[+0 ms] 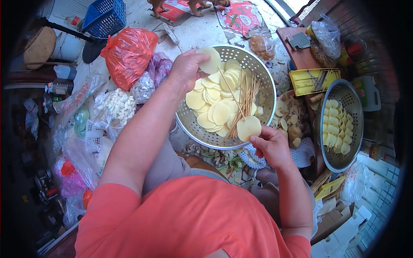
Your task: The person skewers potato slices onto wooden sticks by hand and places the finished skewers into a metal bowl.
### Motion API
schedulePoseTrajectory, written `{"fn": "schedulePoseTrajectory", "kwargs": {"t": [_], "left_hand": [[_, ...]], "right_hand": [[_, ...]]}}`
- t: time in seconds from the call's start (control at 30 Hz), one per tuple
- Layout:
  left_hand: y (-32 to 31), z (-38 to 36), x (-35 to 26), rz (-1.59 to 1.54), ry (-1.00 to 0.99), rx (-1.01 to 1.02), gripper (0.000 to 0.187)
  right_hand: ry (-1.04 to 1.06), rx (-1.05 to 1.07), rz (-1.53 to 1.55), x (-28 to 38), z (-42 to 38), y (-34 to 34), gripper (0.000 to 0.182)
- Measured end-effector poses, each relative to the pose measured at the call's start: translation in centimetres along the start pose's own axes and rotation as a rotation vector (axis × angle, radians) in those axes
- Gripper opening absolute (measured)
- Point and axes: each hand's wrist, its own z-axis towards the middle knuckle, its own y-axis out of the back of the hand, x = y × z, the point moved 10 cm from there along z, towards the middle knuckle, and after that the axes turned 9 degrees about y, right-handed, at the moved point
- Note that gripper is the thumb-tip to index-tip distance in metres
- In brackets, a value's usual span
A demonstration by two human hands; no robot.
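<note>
A large metal colander [268, 92] in front of me holds many thin, pale yellow potato slices [215, 99] and a bundle of wooden skewers [245, 101]. My left hand [188, 69], at the colander's upper left rim, pinches one round potato slice [210, 60]. At the lower right rim my right hand [272, 146] grips another slice [248, 129]. A single skewer [231, 92] runs from beside the left slice down to the right one; whether its tip pierces either slice is hard to tell.
A second colander [356, 142] with skewered slices stands at the right, near a yellow tray [301, 82]. Red bag [129, 56] and blue basket [104, 18] lie upper left. Potatoes [294, 132] sit right of the colander. An animal [195, 6] stands at the top.
</note>
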Motion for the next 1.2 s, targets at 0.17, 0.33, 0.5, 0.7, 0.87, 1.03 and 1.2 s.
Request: {"fn": "schedulePoseTrajectory", "kwargs": {"t": [0.17, 0.33, 0.5, 0.7, 0.87, 1.03, 1.2], "left_hand": [[-0.3, -0.1, -0.6, -0.042, -0.018, 0.041, 0.029], [-0.7, -0.5, -0.6, 0.008, -0.033, 0.02, 0.029], [-1.4, -0.8, -0.5, 0.08, -0.044, 0.043, 0.027], [-2.2, -1.5, -0.1, 0.203, -0.103, 0.034, 0.023], [-3.2, -1.9, 1.2, 0.074, -0.071, 0.078, 0.019], [-2.2, -1.4, 1.2, -0.055, -0.044, 0.004, 0.021], [-2.8, -1.8, 1.5, -0.032, 0.016, 0.05, 0.024]], "right_hand": [[0.031, 0.036, -0.018, 1.0, -0.1, -0.1, 0.013], [0.039, 0.035, -0.012, 0.9, -0.2, 0.1, 0.012], [0.009, 0.038, 0.003, 0.6, -0.1, 0.2, 0.011], [-0.009, -0.023, 0.017, 0.3, -0.1, 0.8, 0.012], [-0.006, -0.035, 0.0, 0.4, 0.2, 0.8, 0.012], [0.038, 0.004, -0.001, 0.4, 0.0, 0.2, 0.012], [0.023, -0.031, 0.033, -0.3, -0.1, -0.2, 0.012]]}}
